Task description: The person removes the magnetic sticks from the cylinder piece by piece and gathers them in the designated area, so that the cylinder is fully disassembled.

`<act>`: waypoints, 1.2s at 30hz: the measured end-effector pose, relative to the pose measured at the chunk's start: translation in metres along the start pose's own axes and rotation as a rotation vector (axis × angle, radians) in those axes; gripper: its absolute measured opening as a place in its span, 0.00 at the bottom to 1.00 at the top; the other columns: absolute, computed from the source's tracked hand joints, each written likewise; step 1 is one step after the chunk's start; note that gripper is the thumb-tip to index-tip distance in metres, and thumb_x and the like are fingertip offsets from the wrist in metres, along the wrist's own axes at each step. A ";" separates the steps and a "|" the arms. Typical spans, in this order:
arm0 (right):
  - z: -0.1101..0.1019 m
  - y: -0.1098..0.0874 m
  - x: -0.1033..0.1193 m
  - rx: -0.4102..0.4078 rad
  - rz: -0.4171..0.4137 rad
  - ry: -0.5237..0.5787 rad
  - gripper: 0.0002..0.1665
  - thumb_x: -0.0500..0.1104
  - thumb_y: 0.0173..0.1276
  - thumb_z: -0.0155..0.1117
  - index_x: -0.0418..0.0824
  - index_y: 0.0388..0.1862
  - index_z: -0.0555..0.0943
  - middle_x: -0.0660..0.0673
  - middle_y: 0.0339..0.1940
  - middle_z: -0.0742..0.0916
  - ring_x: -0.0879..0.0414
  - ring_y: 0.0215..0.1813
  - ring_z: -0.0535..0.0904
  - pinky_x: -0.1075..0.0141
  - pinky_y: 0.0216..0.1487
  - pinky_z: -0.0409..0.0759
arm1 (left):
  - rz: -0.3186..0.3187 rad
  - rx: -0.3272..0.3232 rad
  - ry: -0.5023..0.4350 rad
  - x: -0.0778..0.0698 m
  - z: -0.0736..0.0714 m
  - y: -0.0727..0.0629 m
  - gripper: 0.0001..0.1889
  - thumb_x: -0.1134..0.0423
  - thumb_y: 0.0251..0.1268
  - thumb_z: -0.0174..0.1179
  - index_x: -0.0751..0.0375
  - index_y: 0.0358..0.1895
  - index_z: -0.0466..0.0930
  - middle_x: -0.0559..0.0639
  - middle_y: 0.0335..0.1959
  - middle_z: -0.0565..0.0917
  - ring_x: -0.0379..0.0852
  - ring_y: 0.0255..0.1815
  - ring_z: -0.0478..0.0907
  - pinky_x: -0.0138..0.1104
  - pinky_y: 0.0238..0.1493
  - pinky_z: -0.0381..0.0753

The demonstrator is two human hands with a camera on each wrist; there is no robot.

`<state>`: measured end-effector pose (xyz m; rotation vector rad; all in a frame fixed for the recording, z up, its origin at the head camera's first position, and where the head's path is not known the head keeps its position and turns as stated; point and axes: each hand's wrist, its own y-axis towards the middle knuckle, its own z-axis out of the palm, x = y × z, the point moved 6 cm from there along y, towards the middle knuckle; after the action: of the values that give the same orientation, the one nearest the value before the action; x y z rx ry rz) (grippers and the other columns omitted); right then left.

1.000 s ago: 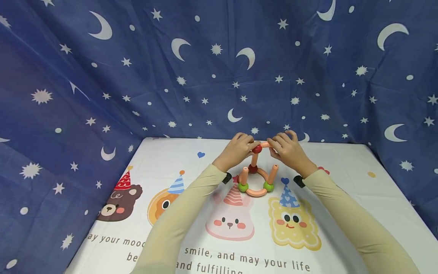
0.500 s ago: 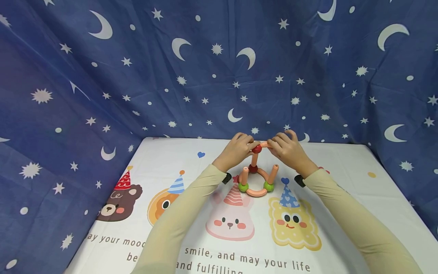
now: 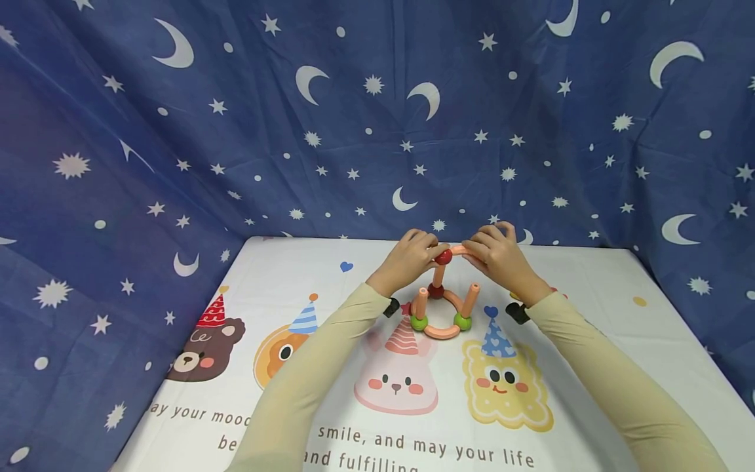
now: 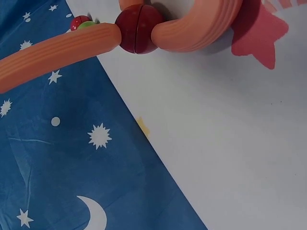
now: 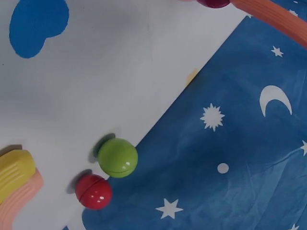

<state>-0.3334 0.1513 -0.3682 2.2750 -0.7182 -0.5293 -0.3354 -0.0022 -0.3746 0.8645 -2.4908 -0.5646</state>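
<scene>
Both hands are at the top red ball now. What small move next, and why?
Probably have the right hand press the top stick gently into the top red ball. The stick's end is at the ball, the left hand pinches the ball, and I can't tell whether the joint is fully seated.

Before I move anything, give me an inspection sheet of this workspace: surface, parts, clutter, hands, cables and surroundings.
Surface: white printed tablecloth, lying largely flat.
Job's things: ring-based frame with three standing rods; upper red ball on the rear one, with a top rod against it.
Clutter: loose green ball, loose red ball, yellow piece and pink piece, seen from the right wrist.
Hands: left hand pinches the upper red ball; right hand pinches the top rod.
Cables: nothing seen.
Surroundings: blue moon-and-star curtain behind and at both sides.
</scene>
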 end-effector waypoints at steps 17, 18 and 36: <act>-0.018 -0.036 -0.027 0.117 0.204 -0.013 0.15 0.43 0.53 0.71 0.40 0.41 0.85 0.40 0.34 0.82 0.41 0.47 0.72 0.37 0.55 0.59 | -0.006 0.027 -0.006 0.000 0.001 0.001 0.19 0.56 0.59 0.63 0.49 0.56 0.79 0.46 0.40 0.80 0.43 0.47 0.77 0.36 0.60 0.70; -0.020 -0.039 -0.028 0.127 0.228 -0.014 0.16 0.40 0.50 0.73 0.39 0.41 0.85 0.40 0.34 0.82 0.41 0.47 0.72 0.37 0.55 0.59 | -0.007 0.028 -0.009 0.000 0.001 0.001 0.19 0.56 0.59 0.63 0.49 0.56 0.79 0.46 0.40 0.80 0.43 0.47 0.77 0.36 0.60 0.70; -0.038 -0.122 -0.049 0.328 0.524 -0.018 0.15 0.36 0.49 0.74 0.35 0.37 0.84 0.37 0.36 0.83 0.41 0.48 0.69 0.38 0.54 0.54 | -0.004 0.030 -0.018 0.001 -0.001 -0.001 0.19 0.56 0.59 0.64 0.50 0.55 0.79 0.46 0.40 0.80 0.44 0.47 0.77 0.36 0.60 0.70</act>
<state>-0.3081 0.2754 -0.4209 2.2378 -1.4400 -0.1895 -0.3350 -0.0036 -0.3742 0.8793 -2.5204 -0.5403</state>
